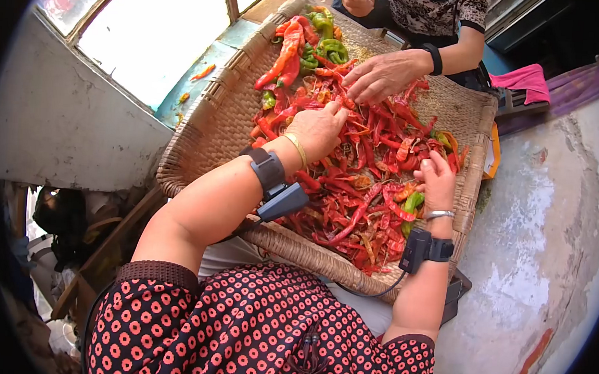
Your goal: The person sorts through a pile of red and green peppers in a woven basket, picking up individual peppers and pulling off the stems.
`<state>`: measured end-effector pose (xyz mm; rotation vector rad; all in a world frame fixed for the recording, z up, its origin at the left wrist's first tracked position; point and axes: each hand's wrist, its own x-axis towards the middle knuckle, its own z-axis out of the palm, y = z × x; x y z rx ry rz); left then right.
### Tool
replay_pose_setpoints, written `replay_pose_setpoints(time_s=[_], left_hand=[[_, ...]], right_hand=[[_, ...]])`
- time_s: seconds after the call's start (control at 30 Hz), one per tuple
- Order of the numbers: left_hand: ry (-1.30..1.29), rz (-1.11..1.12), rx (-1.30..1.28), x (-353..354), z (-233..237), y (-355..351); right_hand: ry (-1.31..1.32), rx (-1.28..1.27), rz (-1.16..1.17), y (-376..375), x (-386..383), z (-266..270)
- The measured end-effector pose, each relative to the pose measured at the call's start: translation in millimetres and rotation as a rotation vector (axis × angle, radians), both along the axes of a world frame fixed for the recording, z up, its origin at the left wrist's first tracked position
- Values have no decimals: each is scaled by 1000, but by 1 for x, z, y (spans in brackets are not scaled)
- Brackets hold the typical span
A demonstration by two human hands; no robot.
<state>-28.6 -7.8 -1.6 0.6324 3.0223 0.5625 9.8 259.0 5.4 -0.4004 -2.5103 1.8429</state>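
A large woven tray (202,147) rests in front of me, heaped with red chili peppers (353,214), many of them wrinkled. My left hand (314,132) reaches over the middle of the heap, its fingers closed in a pinch on a red chili pepper at the tips. At the tray's right side is my right hand (439,187), fingers loosely bent and thumb apart from them, with nothing visible in it. A green pepper (412,206) lies beside that hand. Larger red peppers (288,52) and green peppers (333,50) are gathered at the far left of the heap.
Across the tray sits another person, one hand (385,76) spread over the peppers near my left hand. A window (161,31) and a ledge with a few loose peppers (202,73) stand to the left. A pink cloth (522,84) hangs at the upper right.
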Motion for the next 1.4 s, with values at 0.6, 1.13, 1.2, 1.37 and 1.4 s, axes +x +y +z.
replay_pose_setpoints(time_s=[0.6, 1.13, 1.2, 1.37, 1.4], left_hand=[[-246, -446, -185, 21, 13, 19], [-445, -387, 518, 53, 53, 32], [-585, -207, 602, 53, 45, 27], [-477, 7, 665, 24, 19, 2], [-231, -165, 200, 22, 20, -3]], right_hand=[[-167, 958, 845, -47, 22, 11], [-165, 578, 725, -44, 37, 68], [-81, 554, 727, -26, 40, 45], [-580, 483, 908, -19, 66, 30], [-696, 487, 933, -28, 73, 35]])
